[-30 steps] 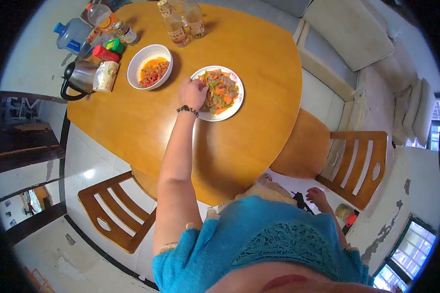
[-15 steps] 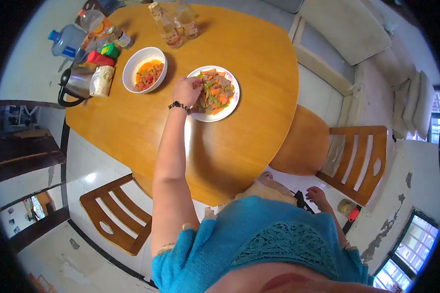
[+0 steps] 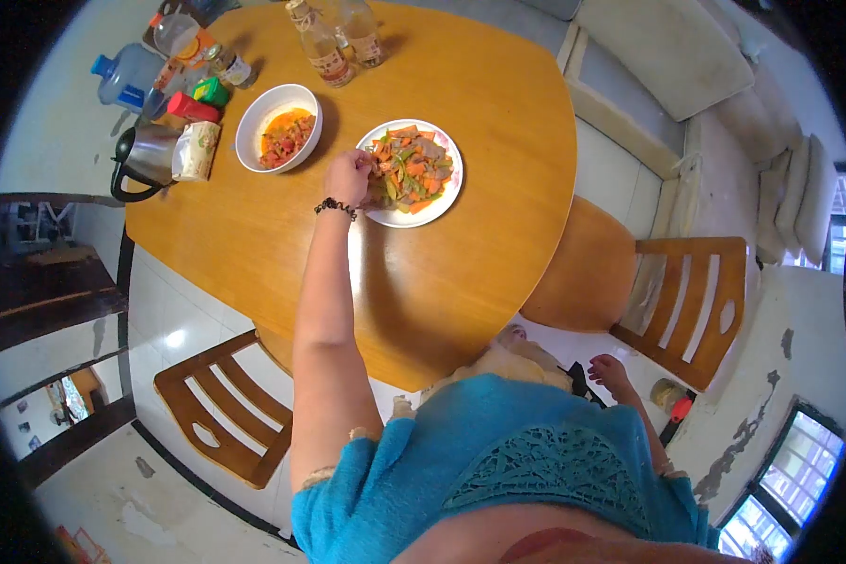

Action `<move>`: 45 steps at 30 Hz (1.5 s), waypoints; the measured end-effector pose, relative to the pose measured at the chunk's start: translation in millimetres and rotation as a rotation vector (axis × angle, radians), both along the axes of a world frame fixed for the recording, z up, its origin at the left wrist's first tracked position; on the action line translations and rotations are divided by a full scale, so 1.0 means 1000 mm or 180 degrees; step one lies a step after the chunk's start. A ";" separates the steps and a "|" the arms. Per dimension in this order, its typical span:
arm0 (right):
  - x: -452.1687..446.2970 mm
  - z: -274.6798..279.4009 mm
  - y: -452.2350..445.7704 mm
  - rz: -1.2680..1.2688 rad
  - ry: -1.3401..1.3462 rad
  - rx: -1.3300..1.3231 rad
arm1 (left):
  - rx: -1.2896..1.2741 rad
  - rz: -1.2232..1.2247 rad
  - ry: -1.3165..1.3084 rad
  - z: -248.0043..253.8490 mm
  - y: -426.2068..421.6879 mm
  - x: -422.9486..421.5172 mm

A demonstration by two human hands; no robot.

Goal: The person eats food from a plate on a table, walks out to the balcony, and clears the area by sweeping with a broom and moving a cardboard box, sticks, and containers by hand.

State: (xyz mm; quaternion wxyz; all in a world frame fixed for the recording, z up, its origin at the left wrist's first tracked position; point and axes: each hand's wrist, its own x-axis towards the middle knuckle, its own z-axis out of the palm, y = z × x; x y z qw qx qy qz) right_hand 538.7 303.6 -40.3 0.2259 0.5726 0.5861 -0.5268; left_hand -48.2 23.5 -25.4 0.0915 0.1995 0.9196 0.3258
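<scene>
My left hand, with a dark beaded bracelet at the wrist, is at the left rim of a white plate. Its fingers are pressed together; whatever is between them is hidden. Sliced orange, green and brownish food lies on the plate. To the left is a white bowl with red chunks and orange liquid in it. My right hand hangs low on the right, beside the body, its fingers loosely bent and apart, holding nothing visible.
On the wooden table are two glass bottles at the back, and a kettle, a tissue pack, a red container and a jar at left. Chairs stand left and right.
My left hand has shifted left, from over the food to the plate's rim. The plate keeps its place beside the bowl. The view has shifted slightly.
</scene>
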 end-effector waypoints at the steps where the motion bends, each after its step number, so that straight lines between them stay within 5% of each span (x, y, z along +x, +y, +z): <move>1: 0.001 -0.001 0.000 0.0008 -0.0001 -0.0009 | -0.0002 -0.0033 -0.0045 -0.005 -0.002 -0.002; 16: -0.002 -0.001 -0.006 0.0028 -0.0013 0.0112 | -0.0708 -0.0456 0.0246 -0.009 -0.007 -0.013; 25: -0.001 0.000 -0.008 0.0024 0.0075 0.0036 | -0.0440 -0.0675 0.0238 -0.014 -0.009 -0.013; 28: 0.001 -0.002 -0.008 -0.0069 0.0142 0.0071 | -0.0074 -0.0552 0.0051 -0.008 -0.012 -0.012; 34: -0.008 -0.003 -0.009 -0.0063 0.0039 -0.0008 | 0.0504 -0.0404 0.1084 0.050 -0.012 0.019; 38: -0.009 -0.001 -0.008 0.0114 0.0081 0.0026 | 0.2252 -0.0374 -0.0446 0.122 0.002 0.065; 42: -0.002 -0.017 -0.001 0.0168 0.0269 0.0050 | 0.2693 -0.2598 -0.0383 0.234 0.003 0.113; 45: -0.019 -0.008 -0.005 0.0148 0.0089 -0.0079 | 0.3822 -0.4029 -0.1612 0.273 0.014 0.144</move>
